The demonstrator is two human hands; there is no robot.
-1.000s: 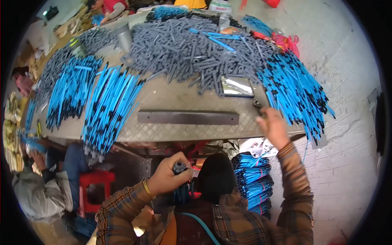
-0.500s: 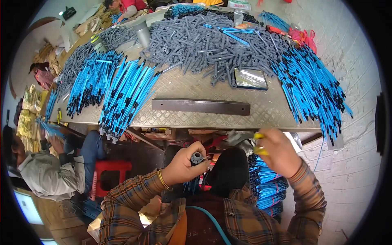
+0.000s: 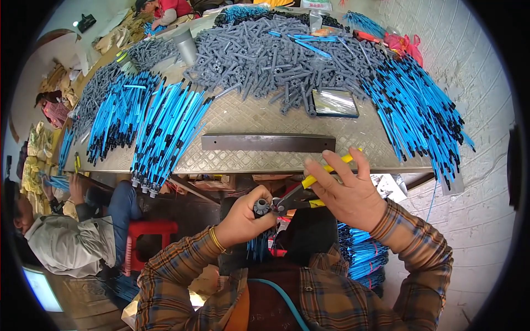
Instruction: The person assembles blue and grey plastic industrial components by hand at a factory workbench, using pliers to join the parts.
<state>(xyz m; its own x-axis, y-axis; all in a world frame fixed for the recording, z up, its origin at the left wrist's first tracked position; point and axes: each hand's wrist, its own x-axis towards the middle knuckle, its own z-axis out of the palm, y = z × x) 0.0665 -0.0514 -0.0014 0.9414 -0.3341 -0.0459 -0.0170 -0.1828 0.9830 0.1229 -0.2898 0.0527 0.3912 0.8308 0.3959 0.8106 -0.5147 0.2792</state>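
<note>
A small grey plastic tube piece (image 3: pixel 261 207) sits upright in the left hand (image 3: pixel 243 220), its open end facing up, just below the front edge of the metal tread-plate table (image 3: pixel 265 118). The left hand is curled closed around it, with a gold bangle (image 3: pixel 214 239) on the wrist. The dark nose of a pair of yellow-handled pliers (image 3: pixel 309 185) meets the tube piece at its right side — whether the tips actually bite it is too small to tell. The right hand (image 3: pixel 348 190) wraps the pliers' handles, fingers spread loosely over the upper yellow grip. Both forearms wear a brown plaid shirt.

On the table just above the hands lies a flat dark steel bar (image 3: pixel 268 142), parallel to the edge. Behind it is a small shiny rectangular tray (image 3: pixel 334 103), and beyond that a large heap of grey tube pieces (image 3: pixel 270 58). Bundles of blue rods with black ends (image 3: pixel 165 129) fan out at the left, and another spread of blue rods (image 3: pixel 417 113) hangs over the right side. A seated person in a pale jacket (image 3: pixel 61 243) is at the lower left, next to a red stool (image 3: pixel 149 237).
</note>
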